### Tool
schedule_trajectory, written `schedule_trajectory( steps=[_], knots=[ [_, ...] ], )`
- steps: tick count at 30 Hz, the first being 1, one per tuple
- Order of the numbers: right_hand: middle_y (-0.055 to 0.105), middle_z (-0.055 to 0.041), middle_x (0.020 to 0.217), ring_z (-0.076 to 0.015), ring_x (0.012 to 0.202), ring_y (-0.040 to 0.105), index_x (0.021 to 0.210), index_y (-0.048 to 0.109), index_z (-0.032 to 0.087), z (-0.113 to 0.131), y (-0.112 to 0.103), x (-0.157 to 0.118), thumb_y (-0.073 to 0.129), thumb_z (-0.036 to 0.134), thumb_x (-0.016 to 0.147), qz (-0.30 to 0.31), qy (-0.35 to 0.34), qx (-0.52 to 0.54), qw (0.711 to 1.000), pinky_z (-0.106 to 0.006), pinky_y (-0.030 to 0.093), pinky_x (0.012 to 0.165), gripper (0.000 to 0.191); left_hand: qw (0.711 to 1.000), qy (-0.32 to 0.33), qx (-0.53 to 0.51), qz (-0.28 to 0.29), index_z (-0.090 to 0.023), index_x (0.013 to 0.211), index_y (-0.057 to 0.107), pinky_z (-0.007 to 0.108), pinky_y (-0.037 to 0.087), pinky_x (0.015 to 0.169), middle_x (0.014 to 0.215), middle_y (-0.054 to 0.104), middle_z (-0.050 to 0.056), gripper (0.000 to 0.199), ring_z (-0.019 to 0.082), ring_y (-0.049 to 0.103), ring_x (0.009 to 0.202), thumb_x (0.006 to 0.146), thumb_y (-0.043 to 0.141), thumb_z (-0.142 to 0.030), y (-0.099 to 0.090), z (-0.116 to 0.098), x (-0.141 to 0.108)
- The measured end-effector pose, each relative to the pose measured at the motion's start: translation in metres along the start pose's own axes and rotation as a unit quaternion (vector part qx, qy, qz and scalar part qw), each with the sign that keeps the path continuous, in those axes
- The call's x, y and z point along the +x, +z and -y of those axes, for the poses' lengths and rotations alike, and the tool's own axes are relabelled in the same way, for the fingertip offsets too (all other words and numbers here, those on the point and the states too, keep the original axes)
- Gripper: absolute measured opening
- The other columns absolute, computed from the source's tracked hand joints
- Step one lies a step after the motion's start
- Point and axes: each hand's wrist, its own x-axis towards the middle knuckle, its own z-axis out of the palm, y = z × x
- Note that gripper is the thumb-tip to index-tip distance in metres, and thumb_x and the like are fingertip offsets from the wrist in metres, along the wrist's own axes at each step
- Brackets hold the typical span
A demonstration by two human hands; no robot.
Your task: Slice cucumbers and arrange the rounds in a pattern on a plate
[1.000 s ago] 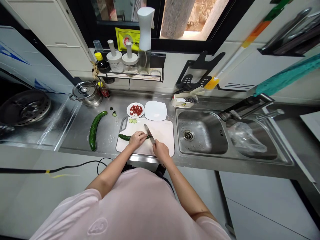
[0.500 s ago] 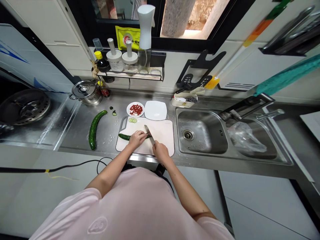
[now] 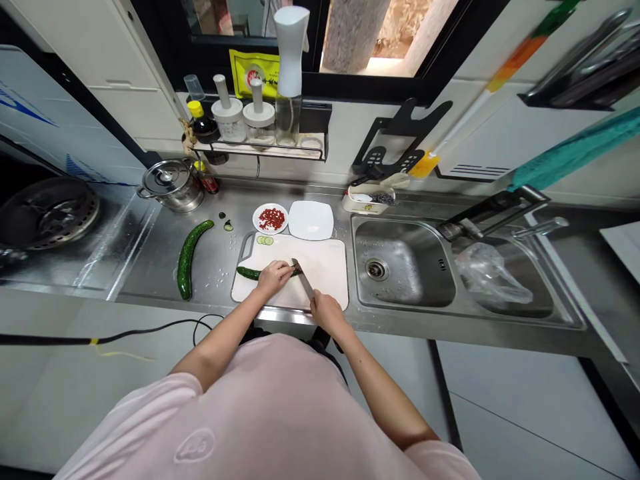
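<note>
A dark green cucumber lies across the white cutting board, and my left hand holds it down near its right end. My right hand is closed round the handle of a knife, whose blade crosses the cucumber's right end, just beside my left fingertips. A few pale cucumber slices rest at the board's upper left. Behind the board are a small plate of chopped red pieces and a white square plate. A second, whole cucumber lies on the steel counter to the left.
To the right is a double sink with a plastic bag in it. A lidded pot and a wok stand at the left. Above the counter hangs a rack with jars and bottles. Small cucumber scraps lie near the board.
My right hand has moved slightly right and toward me, drawing the knife back with it. My left hand and the cucumber look almost unmoved.
</note>
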Motion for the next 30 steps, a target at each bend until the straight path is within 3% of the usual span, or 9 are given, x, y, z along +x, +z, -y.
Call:
schedule_trajectory(
  steps=[30],
  knots=[
    [0.066, -0.0136, 0.098, -0.0223, 0.093, 0.063, 0.111, 0.052, 0.015, 0.024, -0.008, 0.038, 0.035, 0.018, 0.093, -0.034, 0.0, 0.007, 0.999, -0.028, 0.041, 0.074, 0.025, 1.0, -0.006, -0.013, 0.012, -0.025, 0.099, 0.068, 0.029, 0.047, 0.08, 0.093, 0.064, 0.005, 0.024, 0.015, 0.056, 0.091, 0.092, 0.047, -0.032, 0.001, 0.001, 0.001]
  ],
)
